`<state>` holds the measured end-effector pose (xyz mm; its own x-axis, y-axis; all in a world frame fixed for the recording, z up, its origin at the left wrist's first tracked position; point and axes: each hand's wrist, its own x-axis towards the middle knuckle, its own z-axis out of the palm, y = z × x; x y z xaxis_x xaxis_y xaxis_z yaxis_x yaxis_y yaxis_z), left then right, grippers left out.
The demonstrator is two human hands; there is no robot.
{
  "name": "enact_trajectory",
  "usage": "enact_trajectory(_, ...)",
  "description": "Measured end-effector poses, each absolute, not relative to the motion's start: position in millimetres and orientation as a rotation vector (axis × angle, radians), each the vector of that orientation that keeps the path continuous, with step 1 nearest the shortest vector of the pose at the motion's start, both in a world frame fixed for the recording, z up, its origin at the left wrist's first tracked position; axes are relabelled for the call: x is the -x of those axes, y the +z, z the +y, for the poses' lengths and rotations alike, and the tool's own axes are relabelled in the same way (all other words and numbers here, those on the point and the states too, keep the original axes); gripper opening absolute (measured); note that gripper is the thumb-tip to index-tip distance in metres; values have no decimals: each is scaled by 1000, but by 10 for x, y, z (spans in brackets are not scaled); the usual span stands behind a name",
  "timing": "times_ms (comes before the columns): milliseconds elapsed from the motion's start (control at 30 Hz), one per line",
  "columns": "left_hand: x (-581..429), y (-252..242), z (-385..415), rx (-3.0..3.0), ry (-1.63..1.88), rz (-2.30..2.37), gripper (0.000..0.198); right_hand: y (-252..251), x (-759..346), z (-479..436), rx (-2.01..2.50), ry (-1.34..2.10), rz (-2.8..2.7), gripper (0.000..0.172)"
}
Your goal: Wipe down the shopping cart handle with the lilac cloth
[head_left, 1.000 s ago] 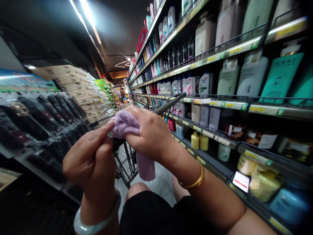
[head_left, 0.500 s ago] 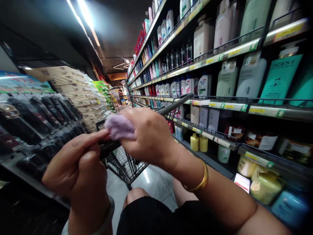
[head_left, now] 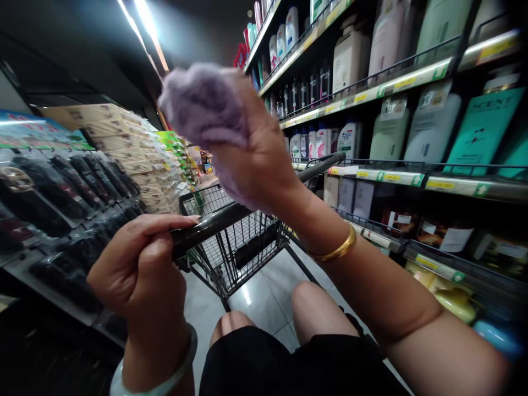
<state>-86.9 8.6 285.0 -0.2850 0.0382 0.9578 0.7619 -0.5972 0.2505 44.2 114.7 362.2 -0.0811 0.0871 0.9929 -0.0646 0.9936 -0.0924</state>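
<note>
the right hand [head_left: 259,137] is up over the shopping cart's black handle [head_left: 220,220], its fingers closed on a bunched purple cloth [head_left: 202,104]; the thick, fluffy part of the cloth bulges out to the left of the hand, and a looser part hangs below it, in front of the handle's middle. whether that lower part touches the handle cannot be told, and the cloth is a little blurred. the left hand [head_left: 142,256] is at the handle's near left end, fingers curled around it, with the index finger stretched along the top of the bar. a gold bracelet [head_left: 344,247] circles the right wrist and a pale bangle [head_left: 165,385] the left. beyond the handle is the cart's wire basket [head_left: 214,258], over a grey tiled floor [head_left: 264,297]. the person's bent knees and black clothing [head_left: 264,363] are just below. on the right, shelves [head_left: 388,176] hold rows of bottles, among them a teal bottle [head_left: 480,129]; on the left hang dark packaged goods [head_left: 70,187], with stacked beige packages [head_left: 111,143] behind them.
</note>
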Motion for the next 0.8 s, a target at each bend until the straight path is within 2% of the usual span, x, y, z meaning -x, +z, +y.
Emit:
enact_trajectory(133, 1012, 2806, 151, 1385, -2077, -910, 24, 3380, -404, 969, -10, -57, -2058, 36)
enact_trajectory(200, 1053, 2795, 152, 1376, -2093, -885, 23, 3279, -477, 947, -50, -97, -2098, 41)
enact_trajectory(267, 1056, 2799, 131, 1406, -2069, -915, 25, 3228, -555, 977, -55, -107, -2091, 40)
enact_trajectory(400, 1014, 2822, 96, 1496, -2004, -1016, 34, 3169, -570, 1033, 58, -135, -2007, 28)
enact_trajectory(533, 1041, 2826, 106, 1444, -2058, -994, 32, 3032, -448, 967, 85, -275, -1881, 33)
enact_trajectory(633, 1092, 2834, 98, 1411, -2076, -1007, 32, 2970, -464, 1021, -4, -368, -1898, 30)
enact_trajectory(800, 1094, 2849, 86, 1498, -2111, -1019, 31, 2976, -573, 1255, 254, -210, -1702, 26)
